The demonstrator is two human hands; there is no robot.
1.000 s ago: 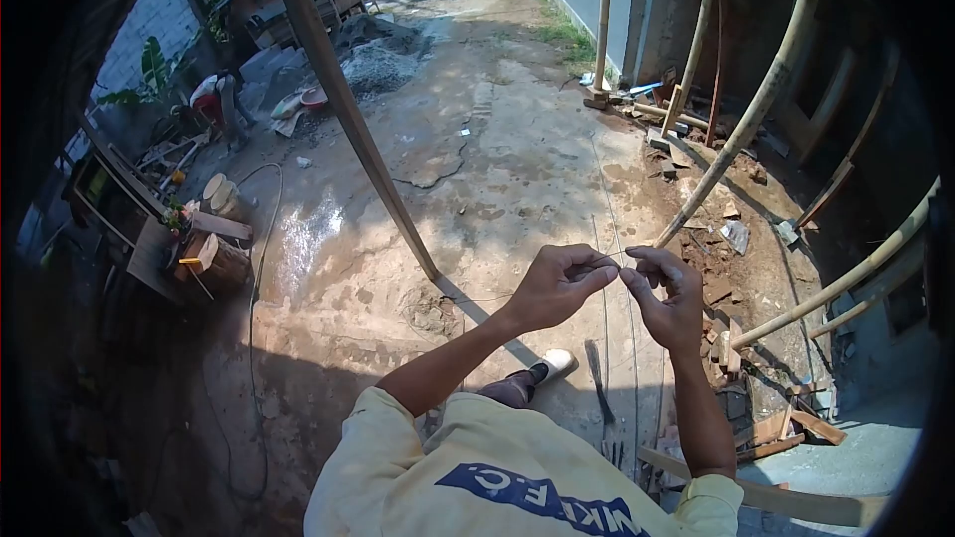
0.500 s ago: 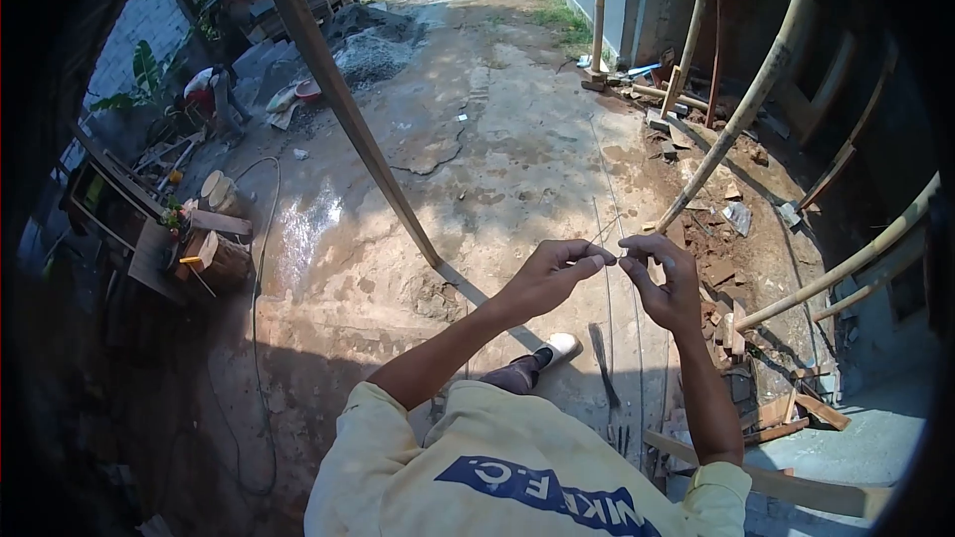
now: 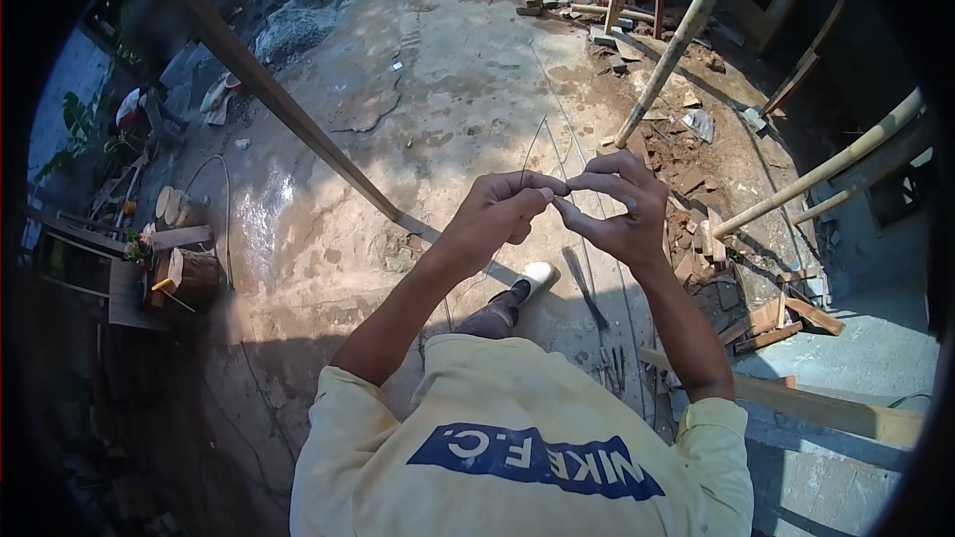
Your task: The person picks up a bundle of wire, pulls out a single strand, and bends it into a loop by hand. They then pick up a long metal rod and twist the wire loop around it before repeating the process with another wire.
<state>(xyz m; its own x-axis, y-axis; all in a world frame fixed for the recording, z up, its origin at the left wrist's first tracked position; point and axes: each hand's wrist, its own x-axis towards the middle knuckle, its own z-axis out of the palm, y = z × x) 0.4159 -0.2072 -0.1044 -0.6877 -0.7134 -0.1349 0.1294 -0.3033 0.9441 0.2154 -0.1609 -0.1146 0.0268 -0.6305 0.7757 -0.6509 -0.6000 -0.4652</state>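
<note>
My left hand [image 3: 500,211] is closed in a pinch on a thin dark wire [image 3: 533,146], which rises above the fingers and bends sharply at its top. Fingertip to fingertip with it, my right hand [image 3: 625,207] curls its thumb and forefinger into a ring, pinching the wire near the left fingertips. The exact grip point is too small to make out. Below the hands, a bundle of thin dark wires [image 3: 584,286] lies on the concrete beside my white shoe [image 3: 538,277].
A slanting wooden post [image 3: 288,111] stands to the left, bamboo poles [image 3: 686,35] to the right. Broken bricks and wood offcuts [image 3: 766,323] litter the right side. Cut logs [image 3: 192,276] sit at left. Farther back, a person [image 3: 149,111] bends near a gravel pile [image 3: 298,28].
Both hands have moved up and left in the view, fingertips still together. The wire now shows a sharp bend above them. The whole scene has shifted as the head moved.
</note>
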